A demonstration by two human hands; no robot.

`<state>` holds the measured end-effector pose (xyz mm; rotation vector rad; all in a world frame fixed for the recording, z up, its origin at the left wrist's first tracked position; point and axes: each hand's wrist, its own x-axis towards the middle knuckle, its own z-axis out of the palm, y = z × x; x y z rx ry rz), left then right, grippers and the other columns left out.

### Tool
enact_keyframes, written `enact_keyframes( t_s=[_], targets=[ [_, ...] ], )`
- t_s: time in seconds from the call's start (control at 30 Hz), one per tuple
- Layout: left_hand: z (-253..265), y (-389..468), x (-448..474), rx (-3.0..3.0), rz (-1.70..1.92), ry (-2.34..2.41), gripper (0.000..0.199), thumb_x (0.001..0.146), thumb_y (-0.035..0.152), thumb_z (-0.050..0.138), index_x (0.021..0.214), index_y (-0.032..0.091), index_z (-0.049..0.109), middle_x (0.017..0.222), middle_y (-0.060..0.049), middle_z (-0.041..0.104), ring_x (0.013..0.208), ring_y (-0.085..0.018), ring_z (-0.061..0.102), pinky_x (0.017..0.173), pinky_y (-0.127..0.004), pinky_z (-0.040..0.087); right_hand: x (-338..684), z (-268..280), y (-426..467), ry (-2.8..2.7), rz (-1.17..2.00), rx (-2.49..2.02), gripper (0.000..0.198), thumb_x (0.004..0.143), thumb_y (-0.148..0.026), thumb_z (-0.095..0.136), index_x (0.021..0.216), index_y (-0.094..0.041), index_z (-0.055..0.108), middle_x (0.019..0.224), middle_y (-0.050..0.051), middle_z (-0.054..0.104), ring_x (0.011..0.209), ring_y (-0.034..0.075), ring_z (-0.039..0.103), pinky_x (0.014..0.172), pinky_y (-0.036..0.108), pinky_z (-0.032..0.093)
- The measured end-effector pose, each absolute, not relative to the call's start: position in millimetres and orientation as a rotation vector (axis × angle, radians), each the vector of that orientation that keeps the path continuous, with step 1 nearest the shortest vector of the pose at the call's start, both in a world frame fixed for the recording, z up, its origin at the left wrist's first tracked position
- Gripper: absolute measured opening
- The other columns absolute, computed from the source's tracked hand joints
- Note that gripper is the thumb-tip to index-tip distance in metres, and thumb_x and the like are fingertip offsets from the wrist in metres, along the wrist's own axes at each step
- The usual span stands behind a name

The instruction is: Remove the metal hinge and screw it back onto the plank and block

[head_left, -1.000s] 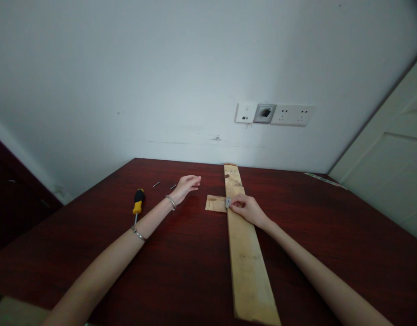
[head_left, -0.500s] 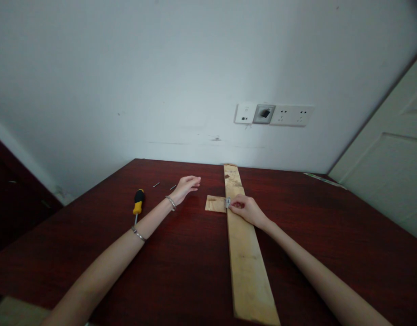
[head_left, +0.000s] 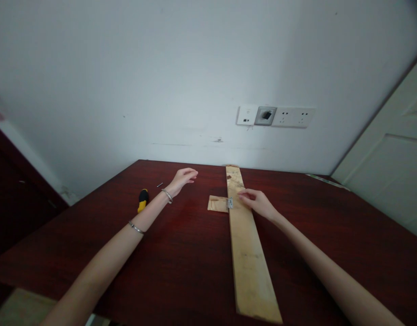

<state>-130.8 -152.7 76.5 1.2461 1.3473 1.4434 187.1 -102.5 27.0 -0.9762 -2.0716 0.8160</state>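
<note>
A small metal hinge (head_left: 230, 202) lies across the joint between a short wood piece (head_left: 218, 203) and a long wooden board (head_left: 251, 258). My right hand (head_left: 258, 202) is over the board, just right of the hinge and apart from it, its curved fingers holding nothing visible. To the left, my left hand (head_left: 182, 180) hovers above the table with fingers loosely bent and thumb apart. Beside its wrist lies a thin metal screw or pin (head_left: 160, 184). A yellow and black screwdriver (head_left: 144, 199) is partly covered by my left forearm.
The dark red wooden table (head_left: 181, 253) meets a white wall behind, where sockets and switches (head_left: 278, 116) are mounted. A narrow strip (head_left: 327, 182) lies at the back right edge, near a pale panelled door (head_left: 395, 167).
My right hand has let go of the hinge and drawn back to the right. My left hand has risen slightly back and left, and the second small metal piece is now out of sight.
</note>
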Motion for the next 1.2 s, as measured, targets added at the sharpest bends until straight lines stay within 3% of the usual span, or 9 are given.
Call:
enact_keyframes(
  t_s=[0.13, 0.33, 0.53, 0.63, 0.9, 1.2],
  targets=[
    [83, -156, -151, 1.282, 1.425, 1.435, 0.034, 0.063, 0.038, 0.076, 0.084, 0.013, 0.066, 0.089, -0.006, 0.065, 0.085, -0.015, 0.062, 0.073, -0.025, 0.049, 195, 26, -94, -2.003, 0.809, -1.032, 0.04, 0.081, -0.047, 0.057, 0.098, -0.013, 0.07, 0.08, 0.007, 0.069, 0.059, 0.014, 0.058, 0.051, 0.026, 0.047],
    [87, -165, -190, 1.363, 1.367, 1.635, 0.029, 0.062, 0.032, 0.073, 0.082, 0.013, 0.066, 0.085, -0.006, 0.066, 0.081, -0.015, 0.062, 0.069, -0.025, 0.049, 202, 21, -90, -1.967, 0.783, -1.15, 0.038, 0.08, -0.043, 0.057, 0.103, -0.014, 0.067, 0.076, 0.004, 0.065, 0.056, 0.013, 0.056, 0.044, 0.024, 0.048],
    [83, -174, -217, 1.534, 1.172, 1.807, 0.028, 0.066, 0.035, 0.066, 0.084, 0.014, 0.065, 0.083, -0.006, 0.067, 0.076, -0.015, 0.061, 0.065, -0.025, 0.048, 202, 10, -79, -1.952, 0.712, -1.342, 0.048, 0.079, -0.038, 0.061, 0.118, -0.011, 0.063, 0.1, 0.014, 0.068, 0.049, 0.011, 0.056, 0.039, 0.025, 0.047],
    [81, -176, -227, 1.633, 1.055, 1.873, 0.023, 0.065, 0.032, 0.066, 0.08, 0.014, 0.066, 0.08, -0.005, 0.068, 0.074, -0.015, 0.062, 0.067, -0.026, 0.048, 200, 4, -75, -1.973, 0.657, -1.37, 0.049, 0.078, -0.039, 0.064, 0.116, -0.009, 0.065, 0.106, 0.019, 0.067, 0.054, 0.013, 0.061, 0.044, 0.026, 0.048],
    [75, -183, -260, 1.787, 0.807, 2.105, 0.015, 0.061, 0.026, 0.068, 0.074, 0.018, 0.07, 0.077, -0.004, 0.071, 0.074, -0.017, 0.063, 0.071, -0.025, 0.046, 198, 1, -71, -2.045, 0.552, -1.312, 0.035, 0.076, -0.04, 0.067, 0.103, -0.017, 0.073, 0.089, 0.011, 0.073, 0.073, 0.022, 0.068, 0.061, 0.03, 0.053],
    [68, -184, -289, 1.861, 0.404, 2.441, 0.009, 0.066, 0.026, 0.066, 0.068, 0.02, 0.072, 0.077, -0.006, 0.071, 0.076, -0.018, 0.062, 0.067, -0.023, 0.04, 197, 1, -67, -2.109, 0.493, -1.335, 0.046, 0.081, -0.045, 0.058, 0.109, -0.011, 0.071, 0.1, 0.016, 0.072, 0.085, 0.027, 0.069, 0.075, 0.036, 0.053]
  ],
)
